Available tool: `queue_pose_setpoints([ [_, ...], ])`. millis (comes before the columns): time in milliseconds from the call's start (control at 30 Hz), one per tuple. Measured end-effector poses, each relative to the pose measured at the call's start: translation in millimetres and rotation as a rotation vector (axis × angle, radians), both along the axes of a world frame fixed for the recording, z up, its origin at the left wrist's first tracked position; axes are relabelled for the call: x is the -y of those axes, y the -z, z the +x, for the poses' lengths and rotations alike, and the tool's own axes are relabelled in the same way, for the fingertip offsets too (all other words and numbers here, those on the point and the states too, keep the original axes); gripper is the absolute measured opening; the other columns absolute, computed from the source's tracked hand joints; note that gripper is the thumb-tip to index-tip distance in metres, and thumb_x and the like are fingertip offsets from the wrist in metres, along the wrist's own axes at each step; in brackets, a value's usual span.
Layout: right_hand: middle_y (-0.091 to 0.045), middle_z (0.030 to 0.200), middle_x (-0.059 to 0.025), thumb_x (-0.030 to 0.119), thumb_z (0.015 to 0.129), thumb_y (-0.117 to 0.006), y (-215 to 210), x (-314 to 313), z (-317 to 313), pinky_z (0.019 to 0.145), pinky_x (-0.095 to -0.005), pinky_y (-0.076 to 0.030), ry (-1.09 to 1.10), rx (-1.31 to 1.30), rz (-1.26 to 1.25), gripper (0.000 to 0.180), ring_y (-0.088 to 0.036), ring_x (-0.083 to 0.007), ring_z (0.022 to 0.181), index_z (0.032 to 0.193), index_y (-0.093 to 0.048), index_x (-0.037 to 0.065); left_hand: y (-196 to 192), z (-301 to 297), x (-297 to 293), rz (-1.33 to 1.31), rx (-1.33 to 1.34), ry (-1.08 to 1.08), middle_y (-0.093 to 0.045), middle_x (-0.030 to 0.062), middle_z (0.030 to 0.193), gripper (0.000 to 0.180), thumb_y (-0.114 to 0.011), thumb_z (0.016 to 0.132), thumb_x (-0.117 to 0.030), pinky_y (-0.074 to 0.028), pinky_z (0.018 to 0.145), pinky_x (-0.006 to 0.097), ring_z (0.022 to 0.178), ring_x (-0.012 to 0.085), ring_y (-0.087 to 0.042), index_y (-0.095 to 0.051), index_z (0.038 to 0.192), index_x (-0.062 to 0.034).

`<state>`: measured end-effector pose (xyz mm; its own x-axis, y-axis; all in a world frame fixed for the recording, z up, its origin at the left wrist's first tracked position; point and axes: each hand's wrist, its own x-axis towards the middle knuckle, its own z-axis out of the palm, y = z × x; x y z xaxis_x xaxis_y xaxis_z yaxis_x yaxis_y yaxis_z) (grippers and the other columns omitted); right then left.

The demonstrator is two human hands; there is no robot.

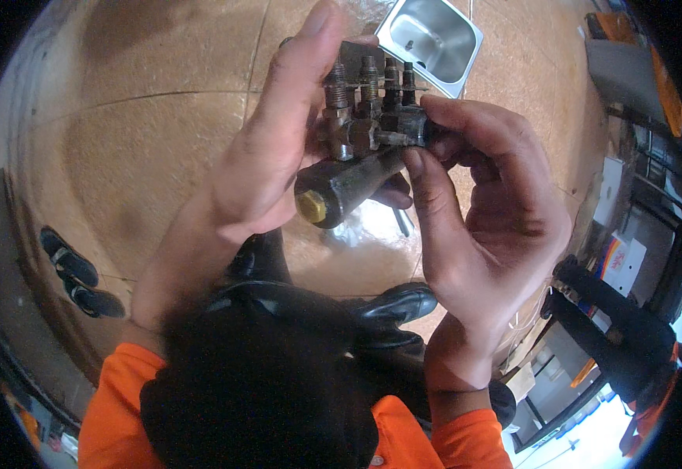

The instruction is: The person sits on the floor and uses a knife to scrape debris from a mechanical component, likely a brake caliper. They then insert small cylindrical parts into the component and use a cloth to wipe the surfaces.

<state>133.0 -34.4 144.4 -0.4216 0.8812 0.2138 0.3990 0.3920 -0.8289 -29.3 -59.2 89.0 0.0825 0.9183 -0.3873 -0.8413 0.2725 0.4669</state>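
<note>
Gripping from both sides, the two hands hold a grimy metal pump body [356,168] up close under the camera, well above the tan tiled floor [145,148]. Its thick cylindrical part runs on a slant, from the brass-coloured end cap [311,207] at lower left up toward the right. A row of four threaded fittings [372,82] stands up from the top, away from the person. The left hand [266,152] wraps the left flank, fingers stretched up past the fittings. The right hand [485,203] pinches the right end between thumb and fingertips (what it pinches there is too small to tell). Beyond lies a steel tray [432,43]; a pair of sandals [79,273] rests at far left. The person's dark shoes [392,305] are directly beneath.
</note>
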Motion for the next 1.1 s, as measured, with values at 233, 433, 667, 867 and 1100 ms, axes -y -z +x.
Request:
queue_pose_setpoints([
  [233,-0.063,0.104,-0.0069,-0.011,0.076,-0.072,-6,3,-7,0.075,-0.0221,-0.042,0.045,0.008,0.016,0.034,-0.051,-0.0098,0.084,0.109,-0.070,-0.004,14,-6,-5,0.090,0.237,0.123,-0.060,0.0185,0.131,0.094,-0.031,0.092,-0.077,-0.051,0.101,0.045,0.116,0.0287,-0.063,-0.043,0.144,0.0008],
  [433,-0.063,0.102,-0.0059,-0.010,0.076,-0.072,-9,1,-8,0.076,-0.0237,-0.041,0.020,0.042,0.026,0.033,-0.053,-0.0118,0.088,0.107,-0.073,0.000,20,-7,-2,0.136,0.313,0.184,-0.057,0.0205,0.136,0.100,-0.031,0.090,-0.081,-0.048,0.105,0.046,0.121,0.0303,-0.060,-0.041,0.146,0.0018],
  [667,-0.068,0.109,-0.0109,-0.016,0.072,-0.063,-7,-7,-5,0.088,-0.0294,-0.048,-0.091,0.040,0.057,0.037,-0.064,-0.0186,0.102,0.103,-0.074,0.002,20,-4,-2,0.069,0.303,0.163,-0.056,0.0204,0.137,0.102,-0.034,0.088,-0.082,-0.047,0.106,0.047,0.124,0.0303,-0.059,-0.041,0.146,0.0022],
  [867,-0.070,0.109,-0.0113,-0.017,0.070,-0.059,-4,-13,-5,0.092,-0.0315,-0.048,-0.134,0.050,0.113,0.040,-0.065,-0.0197,0.104,0.102,-0.074,0.002,23,-5,-3,0.072,0.326,0.170,-0.059,0.0194,0.134,0.101,-0.038,0.088,-0.081,-0.048,0.104,0.047,0.120,0.0305,-0.061,-0.041,0.146,0.0017],
  [1100,-0.068,0.112,-0.0091,-0.008,0.072,-0.068,-12,-10,-5,0.078,-0.0248,-0.042,-0.081,0.125,0.081,0.042,-0.060,-0.0146,0.096,0.111,-0.071,0.003,31,-10,-1,0.105,0.453,0.167,-0.062,0.0199,0.130,0.098,-0.038,0.088,-0.081,-0.050,0.102,0.047,0.116,0.0320,-0.063,-0.049,0.140,0.0015],
])
